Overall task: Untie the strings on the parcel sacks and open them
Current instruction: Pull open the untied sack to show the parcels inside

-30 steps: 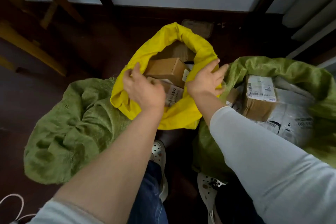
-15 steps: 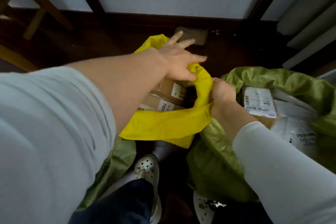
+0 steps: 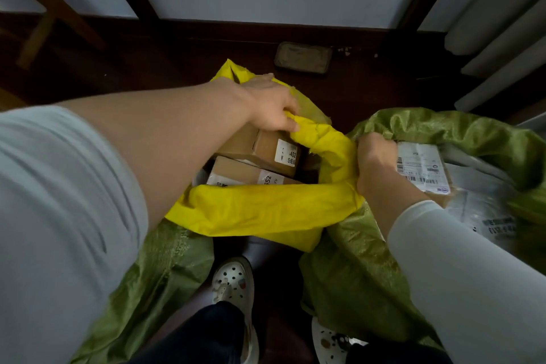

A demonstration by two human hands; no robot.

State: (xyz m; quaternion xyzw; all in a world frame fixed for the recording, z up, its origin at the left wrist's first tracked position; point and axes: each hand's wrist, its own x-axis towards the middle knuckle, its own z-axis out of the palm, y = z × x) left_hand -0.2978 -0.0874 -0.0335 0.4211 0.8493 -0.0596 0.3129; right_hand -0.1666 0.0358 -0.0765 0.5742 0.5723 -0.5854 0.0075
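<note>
Yellow, the open parcel sack [image 3: 266, 210] stands on the dark floor [image 3: 177, 62] between the left green sack [image 3: 159, 275] and the right green sack [image 3: 354, 275], with cardboard boxes [image 3: 260, 148] showing inside. The left hand [image 3: 270, 105] curls its fingers over the far rim and pinches a fold, and the right hand [image 3: 373, 159] is clenched tight on the rim's right side. The left forearm [image 3: 177, 133] hides the sack's left edge.

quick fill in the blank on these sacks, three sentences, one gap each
1. The middle sack, whose far rim the left hand grips, is ____.
2. The middle sack holds brown cardboard ____ with white labels.
3. The right-hand sack, open with labelled parcels showing, is ____.

Missing words: yellow; boxes; green.
</note>
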